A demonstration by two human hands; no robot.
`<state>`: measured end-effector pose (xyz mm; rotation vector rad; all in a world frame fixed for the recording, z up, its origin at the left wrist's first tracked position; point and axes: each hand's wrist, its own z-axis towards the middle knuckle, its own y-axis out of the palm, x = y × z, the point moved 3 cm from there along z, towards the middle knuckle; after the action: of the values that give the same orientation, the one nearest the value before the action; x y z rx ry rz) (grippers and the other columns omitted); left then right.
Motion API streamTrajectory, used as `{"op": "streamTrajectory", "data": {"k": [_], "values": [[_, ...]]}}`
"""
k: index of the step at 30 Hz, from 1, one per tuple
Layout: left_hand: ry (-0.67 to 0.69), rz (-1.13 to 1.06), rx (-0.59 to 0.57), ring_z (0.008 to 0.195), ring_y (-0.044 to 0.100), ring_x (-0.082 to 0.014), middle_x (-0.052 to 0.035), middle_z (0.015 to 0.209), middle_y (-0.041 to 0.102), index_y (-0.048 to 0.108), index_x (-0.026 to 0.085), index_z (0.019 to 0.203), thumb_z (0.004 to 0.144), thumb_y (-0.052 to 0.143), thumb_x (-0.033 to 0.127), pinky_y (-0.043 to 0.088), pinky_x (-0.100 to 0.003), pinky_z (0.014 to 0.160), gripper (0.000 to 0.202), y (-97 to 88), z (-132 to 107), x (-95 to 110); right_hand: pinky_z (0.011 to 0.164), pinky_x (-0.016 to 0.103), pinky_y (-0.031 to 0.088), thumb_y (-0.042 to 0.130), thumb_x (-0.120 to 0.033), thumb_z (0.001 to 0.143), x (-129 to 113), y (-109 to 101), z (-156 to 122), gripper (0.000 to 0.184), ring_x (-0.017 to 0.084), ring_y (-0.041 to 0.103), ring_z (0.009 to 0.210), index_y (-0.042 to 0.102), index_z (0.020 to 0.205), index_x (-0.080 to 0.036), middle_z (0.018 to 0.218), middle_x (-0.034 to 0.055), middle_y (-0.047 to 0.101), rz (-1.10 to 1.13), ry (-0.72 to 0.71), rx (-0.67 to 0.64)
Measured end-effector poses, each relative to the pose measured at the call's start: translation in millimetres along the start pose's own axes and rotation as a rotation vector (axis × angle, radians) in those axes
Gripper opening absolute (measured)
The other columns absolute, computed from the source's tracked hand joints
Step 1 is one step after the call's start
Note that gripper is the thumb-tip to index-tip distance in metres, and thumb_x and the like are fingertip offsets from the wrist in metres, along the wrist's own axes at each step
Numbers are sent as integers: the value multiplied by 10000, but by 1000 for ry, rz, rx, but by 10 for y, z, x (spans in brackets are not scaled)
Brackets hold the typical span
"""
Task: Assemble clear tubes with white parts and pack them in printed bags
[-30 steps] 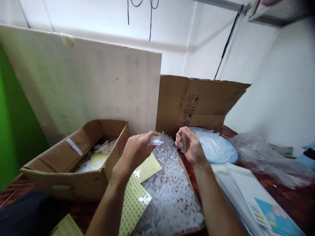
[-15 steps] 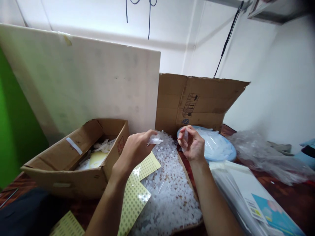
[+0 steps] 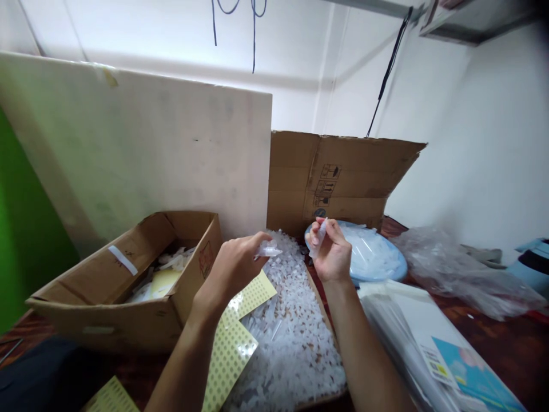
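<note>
Pinching a small clear plastic piece (image 3: 269, 250) between the thumb and forefinger of the left hand (image 3: 234, 266), with the other fingers curled in, and holding it in the air above the far end of a heap of white plastic bits (image 3: 291, 343). Gripping a second clear piece (image 3: 319, 232), slim and tube-like, nearly upright between the thumb and fingertips of the right hand (image 3: 333, 257). Holding it just to the right of the first piece, apart from it. Raising both hands over the middle of the table (image 3: 518, 349), toward its far edge, with a narrow gap between them.

Reaching with the left forearm across yellow dotted sheets (image 3: 234, 349) that lie along the heap's left side. Working over a flat cardboard sheet (image 3: 319, 297) that carries the heap from the middle of the table down to its near edge.

Sitting beside an open cardboard box (image 3: 107, 297) at the table's left side, with white pieces and a pale yellow sheet inside. Facing a blue round dish (image 3: 397, 269) just beyond the right hand, filled with clear plastic, and behind it an upright cardboard flap (image 3: 338, 177) and a pale board (image 3: 150, 149) along the far edge. Flanking the right arm with a stack of white sheets (image 3: 424, 332) near the near right corner and a crumpled clear bag (image 3: 463, 269) toward the right edge.
</note>
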<state>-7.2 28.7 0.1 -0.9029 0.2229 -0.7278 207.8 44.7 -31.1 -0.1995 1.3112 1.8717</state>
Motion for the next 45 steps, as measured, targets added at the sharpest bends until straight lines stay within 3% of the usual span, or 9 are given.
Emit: {"op": "streamTrajectory", "data": {"k": [6, 8, 12, 16, 21, 27, 39, 45], "values": [[-1, -12, 1, 769, 765, -246, -70, 965, 814, 714, 214, 1152, 901, 697, 217, 507, -305, 641, 251, -6, -8, -11, 645, 256, 501, 853, -320, 792, 4, 50, -2, 240, 114, 578, 683, 701, 962, -244, 854, -3, 696, -9, -14, 22], [-2, -15, 7, 775, 766, -249, -73, 963, 814, 716, 211, 1152, 903, 691, 221, 510, -309, 648, 251, -6, -8, -21, 587, 245, 479, 839, -334, 804, -8, 53, -11, 245, 105, 550, 639, 702, 984, -243, 894, 12, 722, -23, -35, 24], [-3, -28, -2, 775, 767, -256, -77, 969, 814, 717, 207, 1152, 909, 680, 235, 509, -316, 645, 247, -7, -4, -24, 416, 195, 320, 805, -343, 837, -36, 58, -39, 217, 65, 424, 498, 702, 997, -239, 892, 8, 726, -12, -34, 14], [-12, -18, -5, 778, 768, -257, -73, 963, 815, 716, 212, 1156, 914, 681, 245, 510, -313, 643, 247, -23, -2, -9, 376, 182, 264, 788, -370, 858, -42, 75, -55, 188, 51, 325, 426, 699, 966, -244, 753, -28, 678, -15, -13, -28], [-8, 0, 8, 774, 768, -254, -57, 950, 814, 714, 220, 1163, 912, 699, 251, 513, -310, 648, 254, -24, -2, -14, 358, 157, 243, 762, -486, 895, 16, 104, -65, 317, 36, 300, 390, 713, 1098, -248, 675, -45, 644, -74, 5, -81], [-6, -5, 32, 769, 764, -241, -44, 944, 815, 712, 227, 1143, 891, 712, 223, 501, -298, 637, 253, -29, -19, -68, 339, 154, 216, 781, -457, 870, 123, 114, -98, 266, 19, 285, 367, 718, 904, -201, 620, -48, 606, -67, 78, -72], [-19, -52, 46, 771, 755, -240, -44, 955, 814, 712, 230, 1134, 891, 709, 239, 471, -308, 645, 243, -37, -24, -77, 327, 171, 162, 799, -359, 777, 153, 74, -103, 193, 20, 265, 349, 693, 814, -202, 632, -43, 620, 7, 110, -8], [-20, -72, 74, 720, 727, -213, -24, 892, 802, 699, 236, 1103, 872, 725, 218, 433, -282, 623, 233, -53, -23, -61, 357, 188, 161, 767, -393, 835, 123, 120, -122, 188, 25, 281, 379, 720, 820, -211, 673, -26, 615, -127, 112, -91]]}}
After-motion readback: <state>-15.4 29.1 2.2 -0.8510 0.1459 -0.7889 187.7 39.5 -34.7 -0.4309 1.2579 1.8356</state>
